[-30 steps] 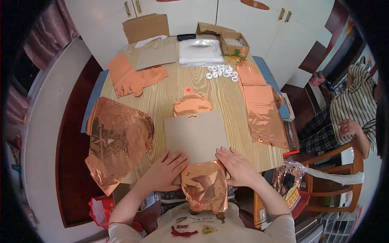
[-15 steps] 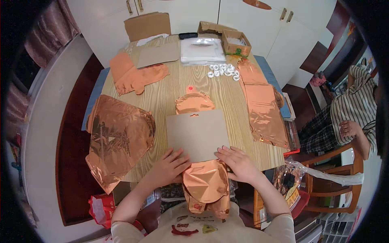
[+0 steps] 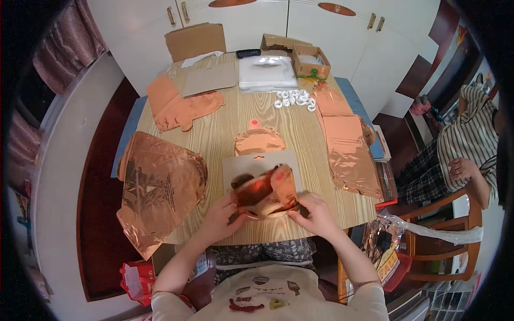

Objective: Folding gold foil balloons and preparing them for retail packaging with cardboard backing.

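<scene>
A deflated rose-gold foil balloon (image 3: 266, 193) is bent up over the near part of a grey card sheet (image 3: 241, 165), its lifted end blurred by motion. My left hand (image 3: 220, 216) pinches the balloon's fold at its left corner. At the right corner my right hand (image 3: 319, 215) grips the same fold between thumb and fingers. Beyond the card's far edge, the balloon's rounded end (image 3: 260, 142) with a small tab lies flat on the table.
More flat foil balloons lie at the left (image 3: 160, 187), far left (image 3: 184, 107) and right (image 3: 348, 144) of the wooden table (image 3: 273, 120). Farther back are white ribbon rolls (image 3: 294, 99), clear plastic bags (image 3: 266, 75) and a cardboard box (image 3: 311, 63). A person (image 3: 466, 144) is at the right.
The balloon's near end, which hung over the table edge, has swung up and away over the card. Both hands left the card's near corners and now hold the fold.
</scene>
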`<state>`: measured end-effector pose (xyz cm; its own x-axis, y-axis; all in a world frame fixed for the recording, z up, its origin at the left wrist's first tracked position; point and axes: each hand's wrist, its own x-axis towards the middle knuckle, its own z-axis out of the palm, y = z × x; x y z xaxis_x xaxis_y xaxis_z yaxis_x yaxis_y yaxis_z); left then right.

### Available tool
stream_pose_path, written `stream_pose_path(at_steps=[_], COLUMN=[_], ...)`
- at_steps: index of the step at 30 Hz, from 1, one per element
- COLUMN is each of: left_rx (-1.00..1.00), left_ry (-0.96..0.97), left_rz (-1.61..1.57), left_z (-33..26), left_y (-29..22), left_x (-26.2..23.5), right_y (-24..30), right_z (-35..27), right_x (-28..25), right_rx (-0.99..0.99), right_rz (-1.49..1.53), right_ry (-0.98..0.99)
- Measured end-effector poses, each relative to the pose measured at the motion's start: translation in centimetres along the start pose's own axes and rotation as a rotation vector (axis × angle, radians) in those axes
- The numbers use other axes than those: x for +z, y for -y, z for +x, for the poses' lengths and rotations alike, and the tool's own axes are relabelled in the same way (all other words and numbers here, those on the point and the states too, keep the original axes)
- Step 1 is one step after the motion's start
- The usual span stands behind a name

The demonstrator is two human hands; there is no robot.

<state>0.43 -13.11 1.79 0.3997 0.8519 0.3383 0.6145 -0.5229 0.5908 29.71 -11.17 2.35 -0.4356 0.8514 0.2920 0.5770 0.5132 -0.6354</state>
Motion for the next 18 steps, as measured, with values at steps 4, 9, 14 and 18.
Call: stream_pose_path(at_steps=[4, 9, 14, 18], left_rx=[-0.177, -0.241, -0.266, -0.262], left_ry=[0.034, 0.004, 0.011, 0.05], left_rz=[-0.065, -0.006, 0.076, 0.134], left_z=[0.2, 0.4, 1.1, 1.5], left_y=[0.0, 1.0, 0.6, 0.5], left_x=[0.1, 1.2, 1.5, 1.2], right_y=[-1.0, -0.8, -0.5, -0.3], right_z=[-0.1, 0.0, 0.0, 0.2], right_x=[0.7, 1.8, 2.1, 2.3], right_rx=[0.094, -0.006, 0.073, 0.082], right_rz=[0.008, -0.013, -0.13, -0.18], right_ry=[0.019, -0.153, -0.108, -0.115])
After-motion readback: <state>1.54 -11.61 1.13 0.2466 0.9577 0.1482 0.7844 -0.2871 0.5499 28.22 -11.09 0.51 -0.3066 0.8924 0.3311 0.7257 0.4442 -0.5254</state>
